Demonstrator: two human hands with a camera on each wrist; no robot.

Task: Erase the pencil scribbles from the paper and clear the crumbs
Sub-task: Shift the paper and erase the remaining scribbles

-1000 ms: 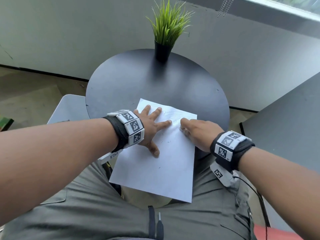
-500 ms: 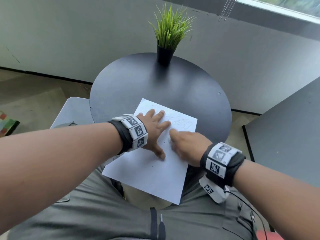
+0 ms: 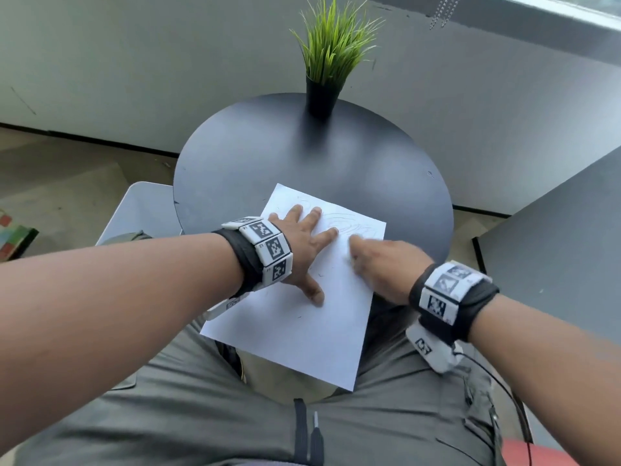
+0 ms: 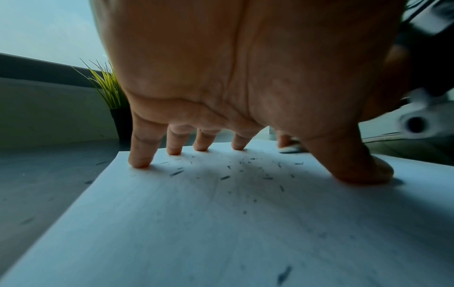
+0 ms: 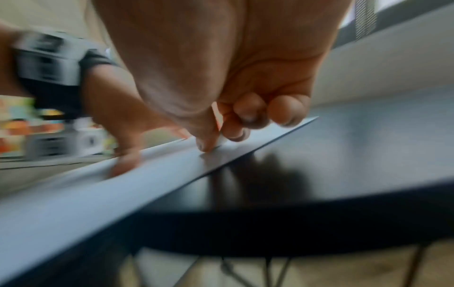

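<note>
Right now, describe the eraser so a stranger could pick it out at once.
Start at the round black table with the potted grass plant at its far edge, then find the white paper hanging over the near edge. The eraser is the small white block pinched in the right hand, pressed to the paper beside the flat left hand.

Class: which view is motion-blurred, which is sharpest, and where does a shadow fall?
Right wrist view: smeared, right hand streaky. Left wrist view: sharpest on crumbs, shadowed beneath the left hand. Head view: evenly lit, right hand slightly blurred over the paper.
</note>
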